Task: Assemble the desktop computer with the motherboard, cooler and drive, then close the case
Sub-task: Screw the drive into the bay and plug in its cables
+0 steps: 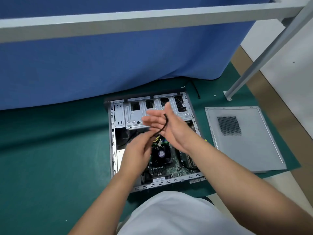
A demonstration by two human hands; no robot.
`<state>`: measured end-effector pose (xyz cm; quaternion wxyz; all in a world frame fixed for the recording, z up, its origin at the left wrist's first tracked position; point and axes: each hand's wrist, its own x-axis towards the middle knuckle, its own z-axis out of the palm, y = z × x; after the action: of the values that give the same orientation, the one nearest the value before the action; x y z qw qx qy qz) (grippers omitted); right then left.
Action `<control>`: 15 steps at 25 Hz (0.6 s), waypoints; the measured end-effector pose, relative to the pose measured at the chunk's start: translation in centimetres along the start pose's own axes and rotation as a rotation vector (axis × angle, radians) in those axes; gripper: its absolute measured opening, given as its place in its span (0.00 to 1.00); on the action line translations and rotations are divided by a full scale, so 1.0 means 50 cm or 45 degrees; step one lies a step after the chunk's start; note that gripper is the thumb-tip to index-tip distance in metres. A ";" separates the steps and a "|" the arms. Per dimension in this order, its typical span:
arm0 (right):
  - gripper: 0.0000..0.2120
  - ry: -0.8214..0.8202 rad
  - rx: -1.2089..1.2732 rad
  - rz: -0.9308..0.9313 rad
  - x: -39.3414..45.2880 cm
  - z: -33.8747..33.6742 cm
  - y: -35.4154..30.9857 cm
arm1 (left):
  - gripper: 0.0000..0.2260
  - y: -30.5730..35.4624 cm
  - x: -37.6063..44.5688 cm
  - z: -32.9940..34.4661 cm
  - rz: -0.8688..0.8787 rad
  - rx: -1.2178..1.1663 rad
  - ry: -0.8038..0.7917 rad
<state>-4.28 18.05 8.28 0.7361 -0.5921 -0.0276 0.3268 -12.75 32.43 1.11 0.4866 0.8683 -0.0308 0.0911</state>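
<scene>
In the head view, an open computer case (pixel 153 141) lies on its side on a green mat (pixel 50 158) at the centre of the frame. Inside its lower half sits the motherboard (pixel 176 167), with a black cooler fan (pixel 160 154) mounted on it. Metal drive bays (pixel 135 114) fill the case's upper part.

Both hands hover above the case interior. The left hand (pixel 135 150), just left of centre, has its fingers curled round the lower end of a black cable (pixel 163 124), close to a bundle of yellow wires (pixel 156 139). The right hand (pixel 166 123), slightly higher and right of it, is spread wide with palm turned leftward and fingers straight; the cable runs up across its palm, touching it, but the fingers do not close on it.

The detached grey side panel (pixel 243 141), with a perforated vent patch, lies flat at the right of the frame, near the case but apart from it. A blue cloth (pixel 110 65) hangs across the upper half beneath a pale metal frame (pixel 135 19). The person's white shirt (pixel 174 216) fills the bottom centre.
</scene>
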 end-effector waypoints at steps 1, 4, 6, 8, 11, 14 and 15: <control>0.34 0.033 0.230 0.004 0.002 0.001 -0.016 | 0.17 0.004 -0.005 0.002 0.005 0.045 -0.047; 0.19 0.210 0.443 0.038 -0.010 -0.040 -0.052 | 0.21 0.015 -0.006 0.000 0.043 0.168 -0.191; 0.16 0.310 0.413 0.065 -0.027 -0.077 -0.058 | 0.21 0.023 0.004 -0.006 0.064 0.281 -0.345; 0.17 0.401 0.439 0.061 -0.040 -0.111 -0.058 | 0.18 0.027 0.020 -0.012 0.112 0.421 -0.477; 0.13 0.491 0.474 0.027 -0.063 -0.159 -0.057 | 0.19 0.020 0.044 -0.016 0.163 0.514 -0.668; 0.12 0.558 0.306 -0.038 -0.083 -0.196 -0.047 | 0.37 0.016 0.068 -0.017 -0.098 0.440 -0.835; 0.10 0.570 0.271 -0.053 -0.090 -0.202 -0.041 | 0.40 0.011 0.075 -0.014 -0.180 0.483 -0.858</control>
<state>-2.57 6.97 8.64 0.7887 -0.5681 0.1586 0.1732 -9.22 32.85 2.65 0.2853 0.9241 -0.1115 -0.2286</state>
